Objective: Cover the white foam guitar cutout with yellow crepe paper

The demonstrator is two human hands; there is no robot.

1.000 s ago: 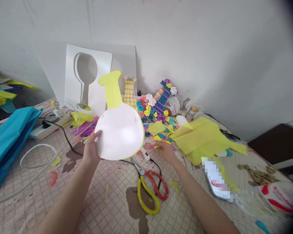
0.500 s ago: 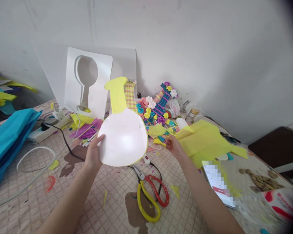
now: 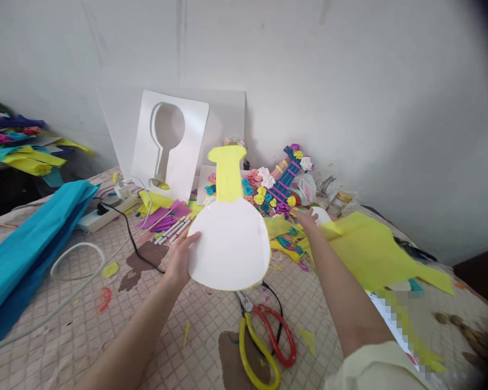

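Note:
My left hand (image 3: 181, 259) grips the lower left edge of a guitar-shaped cutout (image 3: 230, 244), thumb on its front. The cutout stands upright above the table, its rounded body white and its neck covered in yellow paper. Over by the paper scraps, my right hand (image 3: 306, 218) stretches out with fingers apart, holding nothing I can see. Right beside it lies a white rounded object (image 3: 321, 216), partly hidden by the fingers. Below the cutout, scissors (image 3: 264, 338) with one yellow and one red handle lie on the table, their blade tips hidden behind it.
Small flower-decorated guitars (image 3: 282, 179) stand at the back. A white board (image 3: 140, 151) with a guitar-shaped hole leans against the wall. Yellow crepe paper (image 3: 361, 249) spreads at right, blue crepe paper (image 3: 36, 238) at left. A power strip (image 3: 106, 214) and cables lie left.
My right hand has moved forward to the white rounded object, and its curled fingers have spread. The cutout, still in my left hand, is now more upright. The view has shifted left.

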